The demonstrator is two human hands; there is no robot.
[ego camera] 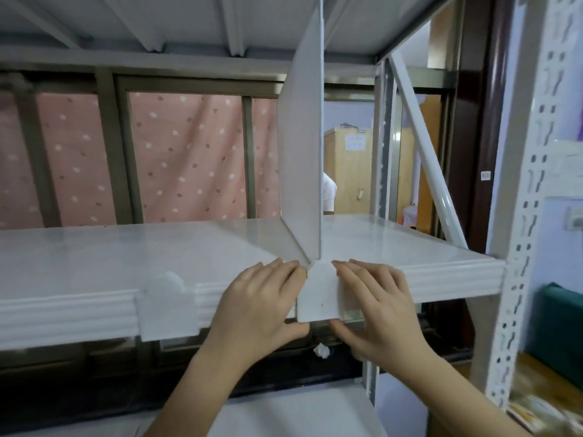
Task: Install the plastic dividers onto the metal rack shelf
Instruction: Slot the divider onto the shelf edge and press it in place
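Observation:
A white plastic divider point(301, 159) stands upright on the white metal rack shelf point(126, 263), right of centre, reaching up to the shelf above. Its front clip point(318, 293) hangs over the shelf's ribbed front edge. My left hand point(258, 307) presses on the clip's left side, fingers on the shelf top and thumb under the edge. My right hand point(378, 307) holds the clip's right side the same way. A second white clip point(167, 307) sits on the front edge further left, with no upright panel visible above it.
The perforated upright post point(517, 247) of the rack stands at the right, with a diagonal brace point(422, 143) behind. A lower shelf point(299, 411) lies below my arms. Behind the rack are a window frame and a pink dotted curtain point(176, 152).

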